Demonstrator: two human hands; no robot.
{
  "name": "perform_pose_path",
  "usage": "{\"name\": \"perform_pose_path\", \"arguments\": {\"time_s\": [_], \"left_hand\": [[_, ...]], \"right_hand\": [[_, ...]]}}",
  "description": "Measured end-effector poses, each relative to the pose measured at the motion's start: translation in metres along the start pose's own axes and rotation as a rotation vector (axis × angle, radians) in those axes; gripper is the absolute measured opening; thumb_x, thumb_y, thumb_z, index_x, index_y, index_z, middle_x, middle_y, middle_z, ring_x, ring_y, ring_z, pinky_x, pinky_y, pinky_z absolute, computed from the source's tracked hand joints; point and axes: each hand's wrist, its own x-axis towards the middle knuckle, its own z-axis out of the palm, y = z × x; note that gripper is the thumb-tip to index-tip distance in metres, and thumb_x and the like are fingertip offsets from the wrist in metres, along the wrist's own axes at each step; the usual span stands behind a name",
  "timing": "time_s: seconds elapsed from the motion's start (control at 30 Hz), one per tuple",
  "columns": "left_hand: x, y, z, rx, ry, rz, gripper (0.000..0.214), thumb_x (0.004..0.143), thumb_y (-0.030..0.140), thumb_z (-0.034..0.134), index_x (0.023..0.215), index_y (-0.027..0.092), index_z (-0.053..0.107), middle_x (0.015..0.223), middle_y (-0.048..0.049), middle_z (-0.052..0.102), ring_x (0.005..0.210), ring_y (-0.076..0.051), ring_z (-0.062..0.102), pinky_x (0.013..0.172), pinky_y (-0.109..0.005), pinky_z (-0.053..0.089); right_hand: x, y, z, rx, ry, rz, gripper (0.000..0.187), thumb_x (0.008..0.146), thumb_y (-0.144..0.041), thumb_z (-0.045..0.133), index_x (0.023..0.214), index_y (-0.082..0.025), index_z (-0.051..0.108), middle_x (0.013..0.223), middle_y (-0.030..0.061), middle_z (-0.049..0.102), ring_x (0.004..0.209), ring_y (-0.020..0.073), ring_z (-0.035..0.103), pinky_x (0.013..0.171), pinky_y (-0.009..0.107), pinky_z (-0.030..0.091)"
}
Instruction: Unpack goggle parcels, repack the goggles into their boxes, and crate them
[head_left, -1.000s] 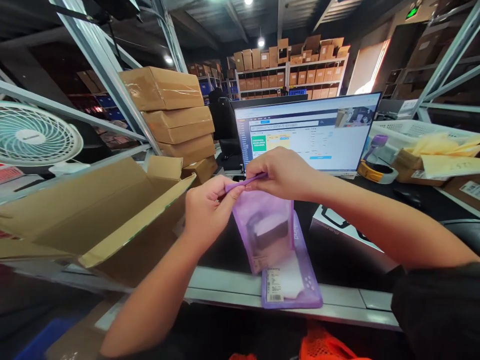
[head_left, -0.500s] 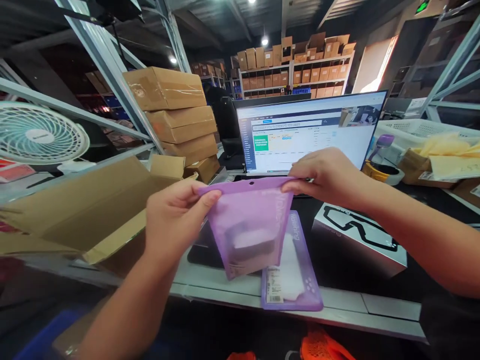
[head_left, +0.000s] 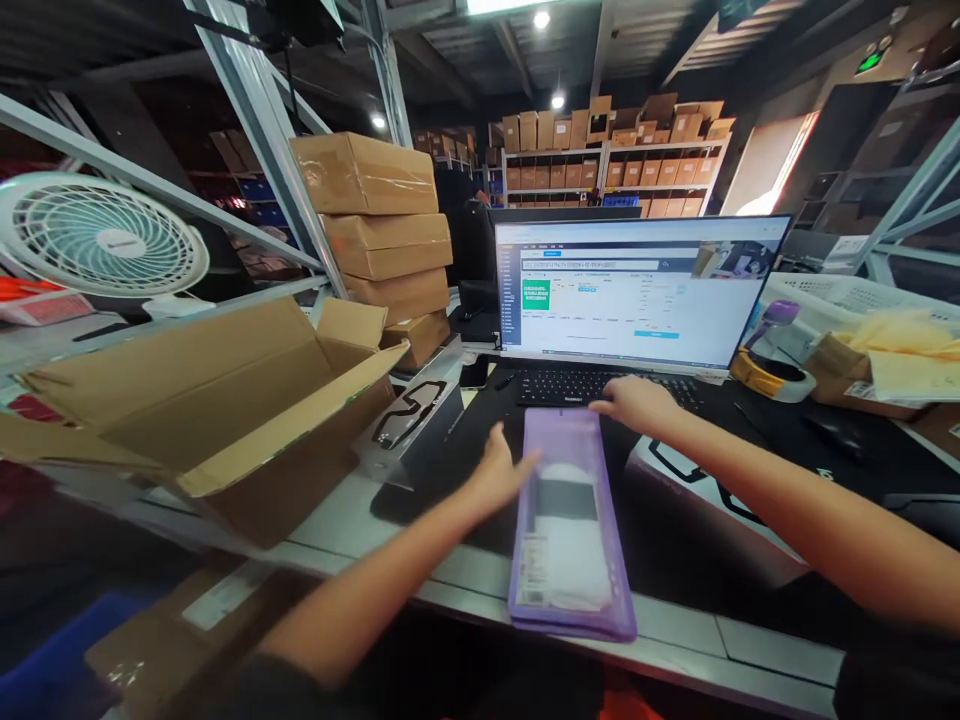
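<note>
A translucent purple pouch (head_left: 559, 445) lies flat along the table edge, on top of a second purple one whose lower edge peeks out beneath it. Through its film show a folded white item with a grey band and a printed label. My right hand (head_left: 637, 402) has its fingertips closed at the pouch's top right corner. To the left of the pouch is my left hand (head_left: 496, 475), slightly blurred, thumb raised and fingers apart, the fingertips reaching its left edge. No object shows in that hand.
An open cardboard box (head_left: 277, 480) stands at left, beside a box with a black outline (head_left: 409, 415). A similar box (head_left: 675, 480) sits under my right forearm. Behind are a keyboard (head_left: 559, 385) and a monitor (head_left: 622, 300). Stacked cartons (head_left: 386, 245) rise at back left.
The upper pouch has come down from between my raised hands onto the other one. My left hand has let go of its top edge; my right hand has lowered with the corner.
</note>
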Motion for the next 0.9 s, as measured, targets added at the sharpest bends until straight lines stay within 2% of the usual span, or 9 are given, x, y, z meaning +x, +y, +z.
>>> {"name": "perform_pose_path", "arguments": {"time_s": [0.13,0.23,0.3,0.4,0.5,0.6,0.73,0.8,0.9], "left_hand": [[-0.053,-0.031,0.018,-0.001,-0.139,-0.068,0.096,0.066,0.040,0.079,0.144,0.008,0.035,0.153,-0.0281,0.036,0.144,-0.037,0.035,0.121,-0.045,0.025],[-0.065,-0.034,0.020,-0.092,-0.189,-0.219,0.099,0.067,0.042,0.077,0.148,0.010,0.028,0.158,-0.0247,0.025,0.151,-0.034,0.022,0.124,-0.041,0.016],[-0.061,-0.032,0.018,-0.206,-0.178,-0.311,0.098,0.070,0.042,0.075,0.148,0.013,0.024,0.158,-0.0236,0.026,0.148,-0.034,0.028,0.121,-0.042,0.024],[-0.051,-0.033,0.014,-0.332,-0.205,-0.354,0.095,0.075,0.041,0.070,0.148,0.014,0.016,0.148,-0.0237,0.041,0.130,-0.031,0.052,0.107,-0.042,0.043],[-0.052,-0.037,0.017,-0.413,-0.278,-0.376,0.094,0.071,0.038,0.074,0.145,0.011,0.023,0.130,-0.0217,0.059,0.110,-0.031,0.065,0.095,-0.043,0.051],[-0.061,-0.042,0.023,-0.488,-0.373,-0.330,0.080,0.061,0.034,0.080,0.130,0.010,0.048,0.115,-0.0171,0.069,0.109,-0.033,0.066,0.095,-0.042,0.052],[-0.060,-0.047,0.014,-0.535,-0.322,-0.192,0.066,0.060,0.036,0.077,0.120,0.012,0.061,0.103,-0.0123,0.073,0.105,-0.032,0.068,0.093,-0.040,0.053],[-0.046,-0.049,-0.003,-0.474,-0.241,-0.162,0.064,0.061,0.034,0.075,0.120,0.012,0.060,0.102,-0.0121,0.074,0.101,-0.031,0.070,0.090,-0.040,0.054],[-0.014,-0.050,-0.041,-0.331,-0.114,-0.109,0.057,0.066,0.032,0.069,0.119,0.012,0.058,0.107,-0.0131,0.073,0.100,-0.030,0.070,0.088,-0.040,0.055]], "right_hand": [[-0.052,0.005,0.001,0.053,-0.101,-0.120,0.036,0.088,-0.038,0.066,0.118,-0.018,0.069,0.086,0.0065,0.073,0.077,0.0220,0.067,0.068,0.030,0.049],[-0.110,0.006,0.021,0.404,-0.375,-0.207,0.045,0.092,-0.048,0.057,0.129,-0.023,0.065,0.094,0.0059,0.073,0.083,0.0217,0.069,0.072,0.030,0.056],[-0.144,0.011,0.052,0.509,-0.478,-0.128,0.058,0.091,-0.046,0.058,0.145,-0.026,0.052,0.116,0.0093,0.070,0.096,0.0242,0.070,0.087,0.035,0.057],[-0.173,0.025,0.111,0.474,-0.312,-0.099,0.085,0.085,-0.048,0.064,0.159,-0.022,0.030,0.153,0.0149,0.043,0.138,0.0334,0.047,0.115,0.044,0.041],[-0.174,0.035,0.158,0.530,-0.213,-0.042,0.096,0.088,-0.057,0.057,0.162,-0.015,0.013,0.162,0.0186,0.024,0.152,0.0338,0.022,0.124,0.048,0.026],[-0.159,0.030,0.179,0.748,-0.165,0.035,0.091,0.091,-0.055,0.049,0.161,-0.020,0.005,0.160,0.0188,0.030,0.147,0.0320,0.035,0.120,0.050,0.034],[-0.136,-0.003,0.173,0.790,-0.052,-0.046,0.080,0.086,-0.042,0.055,0.156,-0.021,0.022,0.157,0.0164,0.034,0.147,0.0308,0.033,0.124,0.052,0.023],[-0.129,-0.022,0.159,0.719,-0.036,-0.100,0.078,0.082,-0.032,0.057,0.153,-0.020,0.028,0.157,0.0159,0.033,0.148,0.0294,0.030,0.125,0.052,0.020],[-0.124,-0.041,0.136,0.661,-0.073,-0.192,0.075,0.082,-0.024,0.058,0.153,-0.024,0.032,0.160,0.0128,0.026,0.149,0.0268,0.029,0.123,0.050,0.027]]}}
